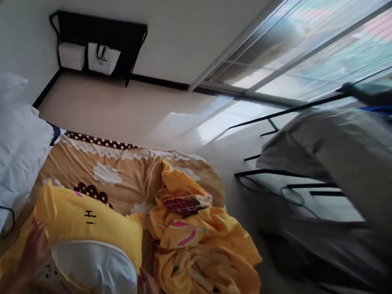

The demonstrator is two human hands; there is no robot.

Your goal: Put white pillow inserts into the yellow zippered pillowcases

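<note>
A white pillow (100,265) sits partly inside a yellow pillowcase (86,222) with black marks, low on the bed. My left hand (36,250) grips the pillowcase's left edge, fingers curled on the cloth. My right hand (149,289) shows only in part at the bottom, at the pillowcase's right opening edge; its fingers seem to pinch the fabric, but motion smears them. A crumpled yellow duvet cover (202,250) with a plaid patch lies just to the right.
The bed carries a tan sheet (113,177) with white flower shapes. White pillows (11,152) pile at the left. A black shelf (98,46) with white boxes stands by the far wall. A clothes rack with grey garments (341,175) stands at right, by the window.
</note>
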